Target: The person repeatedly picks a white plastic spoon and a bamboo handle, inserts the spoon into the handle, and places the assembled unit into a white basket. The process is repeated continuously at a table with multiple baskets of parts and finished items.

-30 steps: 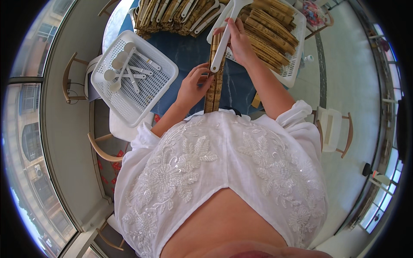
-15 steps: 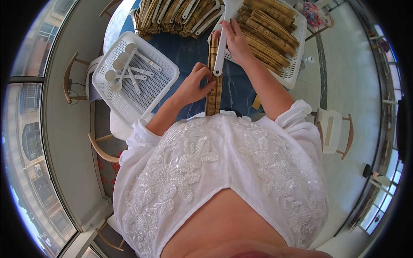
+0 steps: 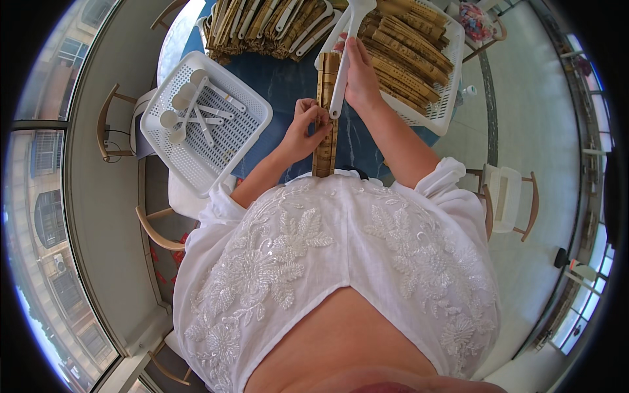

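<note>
My right hand (image 3: 362, 78) is closed on a white long-handled spoon (image 3: 341, 85), its bowl at the top of the view and its handle pointing down toward me. Beneath the handle, a long brown-and-gold patterned strip (image 3: 324, 157) runs along the table toward my shirt; what kind of thing it is, I cannot make out. My left hand (image 3: 308, 130) pinches the strip by its edge, close to the spoon handle's lower end. The fingertips are partly hidden.
On the left, a white perforated basket (image 3: 262, 108) holds several white spoons (image 3: 204, 98). Another white basket (image 3: 451, 98) carries stacked brown strips (image 3: 416, 52). More strips with white handles (image 3: 262, 29) lie across the far side of the blue table (image 3: 262, 72). Chairs (image 3: 508, 196) stand around.
The spoon has shifted slightly right and tilted, its bowl moving right with my right hand. More of the strip's upper end shows, and my left hand's fingers have bunched over the strip.
</note>
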### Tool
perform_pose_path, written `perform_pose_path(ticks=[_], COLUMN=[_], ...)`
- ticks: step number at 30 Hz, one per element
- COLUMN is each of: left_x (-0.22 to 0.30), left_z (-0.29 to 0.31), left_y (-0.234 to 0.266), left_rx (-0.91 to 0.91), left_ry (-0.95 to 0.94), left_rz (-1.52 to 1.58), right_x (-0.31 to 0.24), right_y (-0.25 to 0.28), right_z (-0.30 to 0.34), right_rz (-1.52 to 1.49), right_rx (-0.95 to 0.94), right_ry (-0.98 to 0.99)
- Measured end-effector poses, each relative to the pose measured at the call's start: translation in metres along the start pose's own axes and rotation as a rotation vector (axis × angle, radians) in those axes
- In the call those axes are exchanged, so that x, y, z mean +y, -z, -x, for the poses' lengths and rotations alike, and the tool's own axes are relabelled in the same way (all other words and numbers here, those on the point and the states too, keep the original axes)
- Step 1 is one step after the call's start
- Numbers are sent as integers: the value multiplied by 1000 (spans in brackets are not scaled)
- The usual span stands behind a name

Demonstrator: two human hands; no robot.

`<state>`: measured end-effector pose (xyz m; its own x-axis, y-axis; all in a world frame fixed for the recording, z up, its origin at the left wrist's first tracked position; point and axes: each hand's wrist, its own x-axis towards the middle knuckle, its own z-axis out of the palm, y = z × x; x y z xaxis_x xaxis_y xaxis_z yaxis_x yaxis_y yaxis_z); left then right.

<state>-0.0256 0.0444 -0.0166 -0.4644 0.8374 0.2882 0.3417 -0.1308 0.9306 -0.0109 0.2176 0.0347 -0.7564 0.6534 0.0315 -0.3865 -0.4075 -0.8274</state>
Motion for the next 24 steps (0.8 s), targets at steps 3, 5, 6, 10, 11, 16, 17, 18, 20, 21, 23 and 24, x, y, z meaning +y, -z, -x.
perform_pose_path(ticks=[3,5,6,10,11,16,17,18,20,21,23,24], left_x=[-6,-10,-8,-8,-11,-10,-11,-6,6,8,18,20], left_z=[3,4,3,6,8,11,11,10,12,11,10,10], left_y=[-1,-2,-4,-8,-8,-14,-15,-15,-16,-16,-15,-14], left_rx=[1,2,15,42,42,89,106,89,54,57,51,53], left_ry=[38,65,67,73,74,82,68,89,131,163,202,220], left_rz=[52,86,119,146,126,214,239,260,301,389,460,494], right_x=[0,0,1,0,0,5,8,10,18,22,29,30], right_y=[0,-3,-5,-15,-17,-15,-11,-7,4,8,16,16], right_z=[2,3,3,8,12,15,13,11,14,17,27,34], right_rz=[-48,-39,-23,126,207,254,267,280,550,684,825,894], right_rx=[58,107,133,89,64,73,79,88,121,135,49,-1], right_ry=[7,50,91,265,279,330,325,324,332,335,481,556])
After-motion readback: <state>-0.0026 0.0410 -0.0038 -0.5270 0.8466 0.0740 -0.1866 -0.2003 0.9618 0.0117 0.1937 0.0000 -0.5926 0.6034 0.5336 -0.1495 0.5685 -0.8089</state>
